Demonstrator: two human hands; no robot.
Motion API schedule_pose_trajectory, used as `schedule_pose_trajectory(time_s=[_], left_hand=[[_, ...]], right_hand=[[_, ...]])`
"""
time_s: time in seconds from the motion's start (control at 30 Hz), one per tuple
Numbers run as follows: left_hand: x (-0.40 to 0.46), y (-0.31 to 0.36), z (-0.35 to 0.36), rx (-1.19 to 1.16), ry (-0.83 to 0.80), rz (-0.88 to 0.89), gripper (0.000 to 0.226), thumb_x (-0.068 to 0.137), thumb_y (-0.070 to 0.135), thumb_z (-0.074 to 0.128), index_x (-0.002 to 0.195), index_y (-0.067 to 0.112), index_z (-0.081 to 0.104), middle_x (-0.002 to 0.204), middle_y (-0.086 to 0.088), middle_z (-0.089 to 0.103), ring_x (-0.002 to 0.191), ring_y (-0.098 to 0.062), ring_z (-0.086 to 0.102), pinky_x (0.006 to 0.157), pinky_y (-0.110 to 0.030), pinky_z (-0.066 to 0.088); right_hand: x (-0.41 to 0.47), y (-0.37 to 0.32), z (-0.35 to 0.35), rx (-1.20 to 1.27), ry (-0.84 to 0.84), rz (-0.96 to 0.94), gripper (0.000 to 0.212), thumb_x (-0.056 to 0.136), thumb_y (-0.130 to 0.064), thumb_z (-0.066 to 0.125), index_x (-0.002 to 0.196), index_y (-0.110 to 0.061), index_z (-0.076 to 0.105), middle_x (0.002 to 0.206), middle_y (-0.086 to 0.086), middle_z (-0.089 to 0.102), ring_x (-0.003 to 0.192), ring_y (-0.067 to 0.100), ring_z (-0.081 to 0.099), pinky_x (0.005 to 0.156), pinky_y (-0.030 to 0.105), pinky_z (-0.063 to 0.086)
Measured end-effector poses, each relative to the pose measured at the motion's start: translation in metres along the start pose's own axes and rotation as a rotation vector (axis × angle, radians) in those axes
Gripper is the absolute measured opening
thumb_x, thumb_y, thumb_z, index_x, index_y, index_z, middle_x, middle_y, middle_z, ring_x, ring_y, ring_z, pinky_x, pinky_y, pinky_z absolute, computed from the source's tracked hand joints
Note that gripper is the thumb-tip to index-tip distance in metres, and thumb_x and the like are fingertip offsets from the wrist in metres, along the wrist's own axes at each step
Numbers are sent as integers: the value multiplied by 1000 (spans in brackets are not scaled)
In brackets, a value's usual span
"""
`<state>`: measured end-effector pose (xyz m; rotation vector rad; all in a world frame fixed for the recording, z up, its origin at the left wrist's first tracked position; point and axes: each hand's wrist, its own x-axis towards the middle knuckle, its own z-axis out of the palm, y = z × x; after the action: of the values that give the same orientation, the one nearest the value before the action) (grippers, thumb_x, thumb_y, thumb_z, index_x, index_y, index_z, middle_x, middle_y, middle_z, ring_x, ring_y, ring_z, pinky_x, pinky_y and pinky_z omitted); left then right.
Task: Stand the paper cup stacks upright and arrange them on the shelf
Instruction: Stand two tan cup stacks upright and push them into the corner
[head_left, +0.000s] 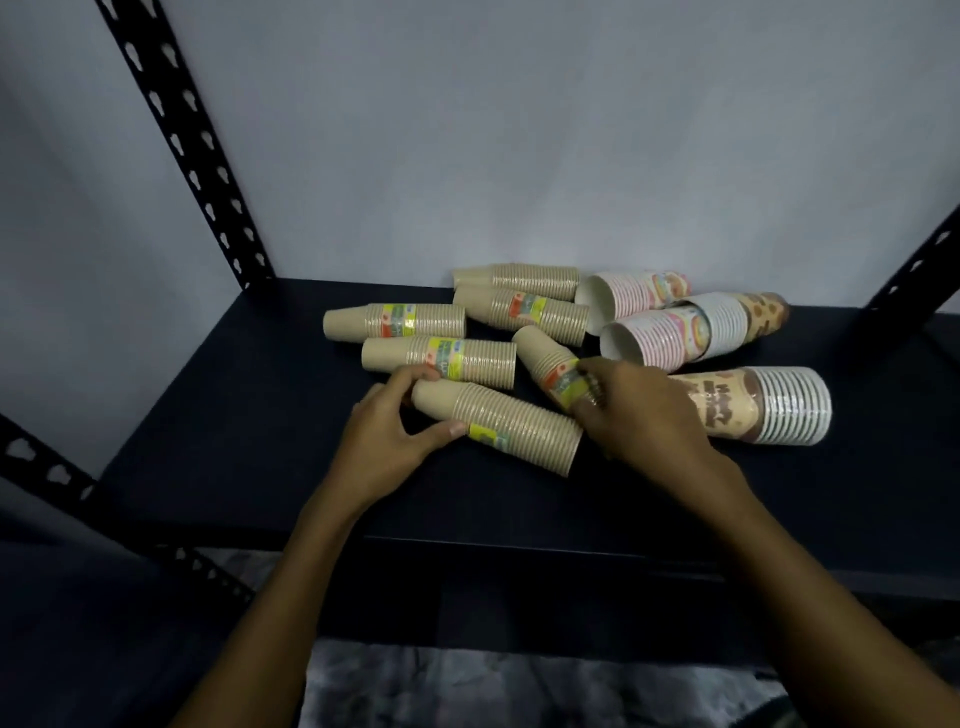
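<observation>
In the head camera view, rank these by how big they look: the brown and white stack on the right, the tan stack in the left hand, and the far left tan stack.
1. Brown and white stack, widest.
2. Tan stack gripped by the left hand: longest, slimmer, nearest the camera, so unsure.
3. Far left tan stack, smallest.

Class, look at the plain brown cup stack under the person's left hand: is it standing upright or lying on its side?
Lying on its side. The brown cup stack lies lengthwise on the shelf, gripped by the left hand.
</observation>
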<state>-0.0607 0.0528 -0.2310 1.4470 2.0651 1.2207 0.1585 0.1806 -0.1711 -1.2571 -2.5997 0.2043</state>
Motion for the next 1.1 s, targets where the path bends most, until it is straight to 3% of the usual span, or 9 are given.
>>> schedule_pose_trajectory(time_s=[0.07,0.2,0.27,0.5,0.63,0.73,0.83,0.93,1.1], left_hand=[[0,-2,-1,-21,-6,26,51,66,57,73,111,45,51,114,7,59,110,-13,54,91,-36,49],[-2,0,-2,-84,12,54,44,72,34,80,109,33,56,113,14,60,103,4,54,79,-9,41],[-5,2,-2,-117,22,47,43,71,29,81,107,29,58,110,18,61,98,10,54,75,-3,39],[-11,7,-12,-379,76,5,39,69,8,82,102,18,64,105,-7,67,96,-17,64,81,-25,54],[-16,16,-20,-627,247,-3,47,71,-4,76,112,13,61,107,-10,67,96,-19,66,83,-29,55],[-13,27,-24,-759,359,18,55,71,-7,74,121,12,58,109,-11,66,97,-17,66,85,-32,54],[-9,48,-28,-646,420,81,59,70,-4,77,122,16,58,107,-6,64,94,-13,64,85,-31,54],[-9,67,-27,-459,406,162,62,70,5,80,126,16,57,112,0,63,97,-9,62,77,-16,51],[-17,84,-6,-382,352,239,60,74,12,80,128,18,55,111,5,63,99,0,60,73,-10,49]], right_hand=[[-3,-1,1,12,12,26,41,89,-38,56,129,-28,56,126,11,62,98,32,63,72,38,48],[-2,1,0,25,13,58,46,87,-40,58,133,-33,53,116,6,66,103,30,62,74,36,47],[-2,1,1,35,32,76,45,85,-41,59,130,-34,55,117,5,65,103,31,62,73,37,47],[-14,-2,9,231,175,143,44,83,-29,65,126,-27,58,118,5,66,105,30,61,80,37,49],[-32,-8,26,727,355,119,45,83,-12,68,127,-17,58,110,-4,65,101,14,60,88,29,48],[-40,-12,38,952,368,95,50,83,-4,68,129,-19,55,108,-5,63,103,13,61,93,35,50],[-39,-15,46,1084,286,81,55,84,-3,66,134,-20,50,115,3,64,107,17,63,95,38,51],[-37,-17,58,1081,266,41,60,81,-12,67,137,-18,48,128,9,58,113,17,61,100,43,49],[-41,-16,57,1102,218,-11,55,81,1,68,128,-20,51,126,8,58,111,14,61,98,39,51]])
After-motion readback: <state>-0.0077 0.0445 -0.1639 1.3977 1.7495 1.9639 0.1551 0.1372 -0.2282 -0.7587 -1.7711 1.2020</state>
